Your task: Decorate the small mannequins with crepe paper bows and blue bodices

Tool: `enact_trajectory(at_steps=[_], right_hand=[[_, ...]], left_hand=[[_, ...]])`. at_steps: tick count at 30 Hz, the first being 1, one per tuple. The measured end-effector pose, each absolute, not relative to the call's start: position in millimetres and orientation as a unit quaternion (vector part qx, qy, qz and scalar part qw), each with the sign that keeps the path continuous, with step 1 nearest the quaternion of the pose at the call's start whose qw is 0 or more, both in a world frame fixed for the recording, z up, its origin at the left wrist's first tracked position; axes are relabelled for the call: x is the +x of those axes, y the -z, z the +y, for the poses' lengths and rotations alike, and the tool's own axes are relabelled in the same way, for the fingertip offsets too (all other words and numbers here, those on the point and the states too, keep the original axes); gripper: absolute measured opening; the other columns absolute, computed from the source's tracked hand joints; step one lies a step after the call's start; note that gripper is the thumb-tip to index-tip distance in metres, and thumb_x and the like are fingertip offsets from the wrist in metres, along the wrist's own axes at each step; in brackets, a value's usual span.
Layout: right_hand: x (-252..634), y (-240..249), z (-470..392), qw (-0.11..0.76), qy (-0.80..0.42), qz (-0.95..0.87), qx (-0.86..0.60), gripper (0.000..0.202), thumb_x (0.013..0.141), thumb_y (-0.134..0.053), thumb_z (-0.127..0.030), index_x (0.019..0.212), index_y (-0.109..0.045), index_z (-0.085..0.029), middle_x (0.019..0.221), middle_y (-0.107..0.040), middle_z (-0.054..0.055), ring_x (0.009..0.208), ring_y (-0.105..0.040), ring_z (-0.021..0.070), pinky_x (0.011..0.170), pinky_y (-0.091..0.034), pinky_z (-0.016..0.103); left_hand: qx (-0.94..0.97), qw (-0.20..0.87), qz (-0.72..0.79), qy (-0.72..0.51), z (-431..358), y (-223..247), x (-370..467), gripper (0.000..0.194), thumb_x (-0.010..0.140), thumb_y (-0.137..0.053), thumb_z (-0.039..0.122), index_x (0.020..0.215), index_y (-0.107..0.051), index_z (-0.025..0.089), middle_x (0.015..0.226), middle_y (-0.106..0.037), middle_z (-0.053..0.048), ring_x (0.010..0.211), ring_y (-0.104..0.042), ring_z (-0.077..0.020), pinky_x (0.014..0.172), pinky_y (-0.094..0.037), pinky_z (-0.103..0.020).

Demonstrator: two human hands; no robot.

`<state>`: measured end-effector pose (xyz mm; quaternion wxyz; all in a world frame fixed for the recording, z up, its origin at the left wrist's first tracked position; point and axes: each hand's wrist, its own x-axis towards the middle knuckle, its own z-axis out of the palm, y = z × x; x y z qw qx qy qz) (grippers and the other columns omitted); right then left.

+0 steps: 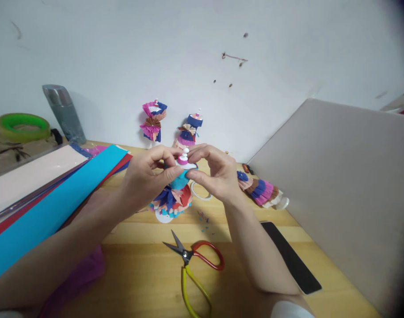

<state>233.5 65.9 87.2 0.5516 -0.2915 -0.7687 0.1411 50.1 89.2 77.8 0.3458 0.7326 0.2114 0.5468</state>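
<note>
A small figure (pixel 172 198) dressed in ruffled crepe paper stands upright on the table, its round white base showing below. Around its top is a turquoise paper band (pixel 180 180), under a white knob with a pink ring (pixel 184 160). My left hand (pixel 152 170) pinches the band from the left with thumb and fingers. From the other side my right hand (pixel 215 170) grips the band's right edge, thumb in front. Part of the figure's upper body is hidden by my fingers. Open scissors (pixel 186 255) with one red and one yellow handle lie in front.
Two similar paper figures (pixel 152 121) stand by the wall, and another (pixel 263 192) lies at right. Crepe paper sheets (pixel 56 198) cover the left side. A bottle (pixel 64 112), green tape roll (pixel 23 126), white tape roll (pixel 201 191) and dark phone-like slab (pixel 291 258) are around. A panel (pixel 314 176) borders the right.
</note>
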Motion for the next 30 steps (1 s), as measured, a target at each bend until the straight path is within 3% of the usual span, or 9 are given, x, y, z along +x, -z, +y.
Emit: enact_trajectory(at_steps=[4,8,11,16,19,25,30], right_hand=[[230,-86,65,0.573,-0.148,-0.744,-0.31,0.014,0.084,-0.069,-0.035,0.078,-0.066,-0.022,0.084,-0.071,0.003,0.087,-0.067,0.0187,0.084,-0.054,0.038],[233,-82,65,0.59,-0.148,-0.723,-0.327,0.017,0.087,-0.066,-0.039,0.084,-0.07,-0.022,0.095,-0.073,0.005,0.092,-0.067,0.0194,0.085,-0.054,0.037],[236,-76,63,0.62,-0.156,-0.691,-0.338,0.023,0.085,-0.067,-0.044,0.09,-0.071,-0.022,0.094,-0.073,0.005,0.091,-0.068,0.0193,0.081,-0.055,0.035],[231,-68,59,0.633,-0.202,-0.64,-0.385,0.039,0.076,-0.074,-0.051,0.1,-0.067,-0.021,0.09,-0.074,0.006,0.083,-0.07,0.0184,0.072,-0.057,0.032],[225,-71,59,0.621,-0.229,-0.643,-0.385,0.042,0.074,-0.078,-0.047,0.105,-0.064,-0.022,0.097,-0.073,0.006,0.089,-0.07,0.0191,0.077,-0.058,0.033],[224,-79,54,0.67,-0.178,-0.629,-0.351,0.038,0.078,-0.076,-0.043,0.109,-0.061,-0.025,0.111,-0.07,0.006,0.1,-0.069,0.0205,0.092,-0.056,0.039],[223,-74,51,0.619,-0.201,-0.654,-0.385,0.051,0.075,-0.077,-0.046,0.117,-0.057,-0.024,0.098,-0.071,0.005,0.095,-0.07,0.0207,0.087,-0.057,0.039]], left_hand=[[0.714,0.367,0.214,-0.557,90,-80,48,0.008,0.083,-0.064,0.027,0.081,-0.063,0.019,0.099,-0.074,-0.006,0.096,-0.07,-0.0204,0.08,-0.058,-0.032],[0.703,0.383,0.234,-0.552,96,-84,40,0.016,0.085,-0.063,0.031,0.094,-0.068,0.018,0.1,-0.075,-0.007,0.093,-0.07,-0.0197,0.079,-0.058,-0.031],[0.72,0.382,0.236,-0.529,101,-86,34,0.02,0.081,-0.068,0.034,0.092,-0.071,0.018,0.097,-0.076,-0.007,0.09,-0.07,-0.0206,0.077,-0.057,-0.03],[0.76,0.337,0.266,-0.489,100,-86,33,0.042,0.067,-0.078,0.029,0.107,-0.072,0.02,0.095,-0.076,-0.005,0.08,-0.069,-0.0192,0.07,-0.056,-0.028],[0.769,0.316,0.271,-0.486,98,-83,40,0.035,0.068,-0.075,0.023,0.103,-0.074,0.022,0.097,-0.076,-0.003,0.077,-0.069,-0.0179,0.072,-0.056,-0.028],[0.732,0.387,0.246,-0.504,101,-76,47,0.043,0.073,-0.071,0.026,0.115,-0.069,0.017,0.11,-0.073,-0.008,0.093,-0.07,-0.022,0.08,-0.058,-0.033],[0.714,0.448,0.229,-0.488,99,-78,48,0.046,0.071,-0.071,0.023,0.117,-0.066,0.016,0.113,-0.072,-0.009,0.097,-0.07,-0.0228,0.082,-0.058,-0.033]])
